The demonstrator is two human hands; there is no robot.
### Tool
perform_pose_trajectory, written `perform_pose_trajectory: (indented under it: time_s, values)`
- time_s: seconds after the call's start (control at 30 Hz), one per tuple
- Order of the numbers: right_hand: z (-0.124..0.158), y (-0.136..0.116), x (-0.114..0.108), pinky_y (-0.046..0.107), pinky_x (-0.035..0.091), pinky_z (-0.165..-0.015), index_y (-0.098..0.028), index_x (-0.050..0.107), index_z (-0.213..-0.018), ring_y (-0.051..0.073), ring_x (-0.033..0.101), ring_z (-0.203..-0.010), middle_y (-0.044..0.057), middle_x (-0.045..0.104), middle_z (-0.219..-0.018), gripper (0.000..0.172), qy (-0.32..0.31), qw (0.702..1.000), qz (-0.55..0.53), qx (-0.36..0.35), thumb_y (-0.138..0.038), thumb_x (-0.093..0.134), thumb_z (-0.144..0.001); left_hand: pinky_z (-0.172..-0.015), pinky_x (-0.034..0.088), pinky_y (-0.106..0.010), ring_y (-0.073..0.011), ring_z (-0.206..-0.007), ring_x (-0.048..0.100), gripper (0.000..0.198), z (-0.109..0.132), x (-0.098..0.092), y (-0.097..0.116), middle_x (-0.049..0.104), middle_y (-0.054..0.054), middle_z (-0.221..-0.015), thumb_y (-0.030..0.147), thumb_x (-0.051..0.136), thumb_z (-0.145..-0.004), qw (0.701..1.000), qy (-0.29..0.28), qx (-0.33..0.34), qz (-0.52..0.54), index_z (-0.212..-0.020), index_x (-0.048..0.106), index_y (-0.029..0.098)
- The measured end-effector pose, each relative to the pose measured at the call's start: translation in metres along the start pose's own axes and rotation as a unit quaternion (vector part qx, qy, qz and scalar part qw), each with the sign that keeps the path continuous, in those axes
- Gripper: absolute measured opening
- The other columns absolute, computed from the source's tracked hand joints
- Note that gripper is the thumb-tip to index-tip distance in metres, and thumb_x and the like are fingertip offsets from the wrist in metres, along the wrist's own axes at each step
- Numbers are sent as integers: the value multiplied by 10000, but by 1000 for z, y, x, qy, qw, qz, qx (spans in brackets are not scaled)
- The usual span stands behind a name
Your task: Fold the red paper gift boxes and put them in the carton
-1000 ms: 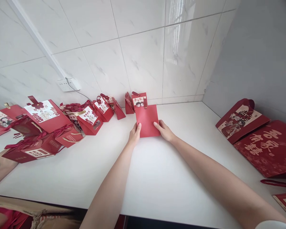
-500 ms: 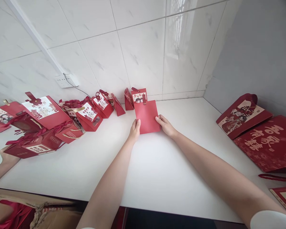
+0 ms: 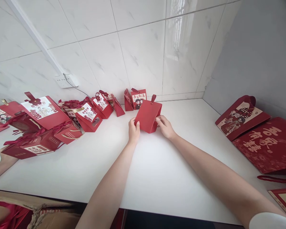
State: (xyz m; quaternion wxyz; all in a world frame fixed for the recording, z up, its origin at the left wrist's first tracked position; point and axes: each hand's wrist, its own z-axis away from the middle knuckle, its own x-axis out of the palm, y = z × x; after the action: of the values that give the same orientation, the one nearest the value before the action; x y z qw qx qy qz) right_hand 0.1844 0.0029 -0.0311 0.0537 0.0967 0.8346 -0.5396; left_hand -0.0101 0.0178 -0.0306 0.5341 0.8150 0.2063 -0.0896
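Note:
A plain red paper gift box (image 3: 147,116) is held between both hands above the white table (image 3: 157,171), tilted, with a small red tab sticking up at its top right. My left hand (image 3: 133,130) grips its lower left corner with fingers closed on the card. My right hand (image 3: 165,126) pinches its lower right edge. Just behind it a small red box with a cartoon label (image 3: 138,98) stands against the tiled wall.
A row of red gift boxes with ribbons and labels (image 3: 62,117) runs along the wall to the left. Another person's hand (image 3: 4,156) rests at the far left edge. Large red gift bags (image 3: 259,136) lie at the right. A cardboard carton (image 3: 21,210) sits below the table's front edge.
The red card was lying flat and closed between my hands. Now it is lifted, tilted and opened into a box shape, with its tab showing at the top.

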Motion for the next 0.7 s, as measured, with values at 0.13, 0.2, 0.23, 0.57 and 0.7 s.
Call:
perform_pose_trajectory:
  time_s: [0.13, 0.2, 0.23, 0.57, 0.7]
  values:
    - [5, -4, -1, 318, 492, -721, -236, 517, -1089, 193, 570, -901, 65, 572, -1139, 291, 47, 992, 94, -63, -458, 467, -907, -1138, 271, -399, -258, -1408, 285, 745, 5, -3, 3, 314, -115, -1511, 536, 513, -866, 993, -116, -15, -14, -1486, 230, 234]
    - [7, -9, -1, 321, 501, -693, -249, 437, -1235, 199, 579, -908, 79, 549, -1218, 391, 65, 988, 114, -86, -434, 488, -895, -1160, 226, -435, -295, -1430, 224, 955, 7, -4, 6, 254, -119, -1541, 554, 643, -767, 987, -155, -26, -13, -1513, 142, 233]
    - [8, -12, -2, 319, 505, -678, -253, 377, -1303, 200, 584, -906, 86, 537, -1244, 470, 70, 986, 114, -95, -435, 500, -887, -1160, 226, -446, -310, -1428, 223, 1031, 8, -4, 7, 242, -125, -1544, 548, 699, -716, 986, -164, -30, -10, -1516, 131, 233]
    - [8, -13, -2, 263, 390, -570, -223, 440, -820, 141, 497, -582, -18, 552, -682, 387, -11, 989, 145, -11, -600, 421, -904, -1065, 380, -395, -260, -1262, 474, 616, 6, -4, 24, 509, -62, -1380, 464, 550, -841, 978, -172, -26, 119, -1407, 419, 263]
    - [12, -18, -2, 242, 340, -559, -218, 385, -705, 122, 424, -524, -37, 465, -575, 425, -52, 982, 176, -45, -579, 376, -928, -1024, 408, -364, -240, -1218, 511, 443, 9, -8, 30, 580, -30, -1299, 417, 394, -907, 983, -165, -5, 82, -1293, 543, 257]
